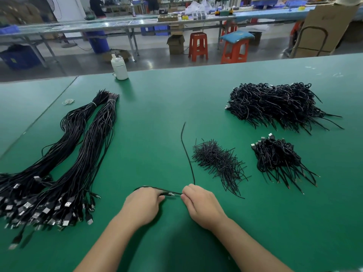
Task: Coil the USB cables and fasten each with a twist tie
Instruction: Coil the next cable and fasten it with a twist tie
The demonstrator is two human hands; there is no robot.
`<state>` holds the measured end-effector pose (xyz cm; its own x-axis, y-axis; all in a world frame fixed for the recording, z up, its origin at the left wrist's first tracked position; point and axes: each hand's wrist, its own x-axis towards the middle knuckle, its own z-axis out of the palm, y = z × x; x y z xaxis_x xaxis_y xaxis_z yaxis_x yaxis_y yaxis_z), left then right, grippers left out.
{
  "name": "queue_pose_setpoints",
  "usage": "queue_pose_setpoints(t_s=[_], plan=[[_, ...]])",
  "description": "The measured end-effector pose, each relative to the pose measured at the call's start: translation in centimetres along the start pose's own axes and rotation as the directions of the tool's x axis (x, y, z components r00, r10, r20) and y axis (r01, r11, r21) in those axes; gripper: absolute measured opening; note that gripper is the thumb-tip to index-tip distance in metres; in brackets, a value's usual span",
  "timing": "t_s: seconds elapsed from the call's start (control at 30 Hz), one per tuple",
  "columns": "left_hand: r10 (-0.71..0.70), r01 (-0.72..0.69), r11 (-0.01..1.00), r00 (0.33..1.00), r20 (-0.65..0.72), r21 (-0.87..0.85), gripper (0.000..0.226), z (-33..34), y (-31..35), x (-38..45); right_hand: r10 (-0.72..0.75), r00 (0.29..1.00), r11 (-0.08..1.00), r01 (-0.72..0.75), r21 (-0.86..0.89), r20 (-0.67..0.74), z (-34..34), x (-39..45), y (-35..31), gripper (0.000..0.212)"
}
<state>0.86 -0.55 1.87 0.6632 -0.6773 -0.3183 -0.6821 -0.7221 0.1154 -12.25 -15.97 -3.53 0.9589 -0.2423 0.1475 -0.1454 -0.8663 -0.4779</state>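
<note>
One thin black USB cable point(186, 154) held low over green desk point(157, 118): left hand point(142, 205) curled round its loop, right hand point(200, 203) pinching near plug, tail trailing away. Likely to spring uncoiled under slack grip; twist ties point(218, 160) just beside.
</note>
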Motion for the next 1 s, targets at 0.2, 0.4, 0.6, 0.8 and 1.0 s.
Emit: queue_pose_setpoints(t_s=[0.2, 0.4, 0.6, 0.8, 1.0], plan=[[0.180, -0.254, 0.740, 0.967, -0.181, -0.622, 0.034, 1.3, -0.4, 1.2, -0.026, 0.999, 0.999, 0.026, 0.025, -0.023, -0.2, -0.1, -0.4, 0.022], [-0.152, -0.238, -0.404, 0.970, -0.191, -0.883, 0.037, -1.0, 2.9, 1.5, -0.007, 0.999, 1.000, 0.008, 0.027, -0.037, -0.2, 0.0, -0.4, 0.023], [0.440, -0.064, -0.295, 0.877, -0.195, -0.953, 0.037, -3.3, 1.7, 0.4, 0.069, 0.996, 0.996, -0.065, 0.064, -0.062, -0.1, 0.1, -0.4, 0.022], [0.291, -0.024, 0.805, 0.887, 0.359, -0.592, 0.036, -2.5, 0.8, 0.2, 0.018, 0.982, 1.000, -0.015, 0.019, -0.188, -0.2, -0.1, -0.7, 0.023], [-0.066, -0.009, 0.918, 0.982, -0.175, -0.397, 0.029, 1.9, 2.2, 1.5, -0.056, 0.936, 0.998, 0.056, -0.009, -0.348, -0.3, -0.5, -0.9, 0.007]])
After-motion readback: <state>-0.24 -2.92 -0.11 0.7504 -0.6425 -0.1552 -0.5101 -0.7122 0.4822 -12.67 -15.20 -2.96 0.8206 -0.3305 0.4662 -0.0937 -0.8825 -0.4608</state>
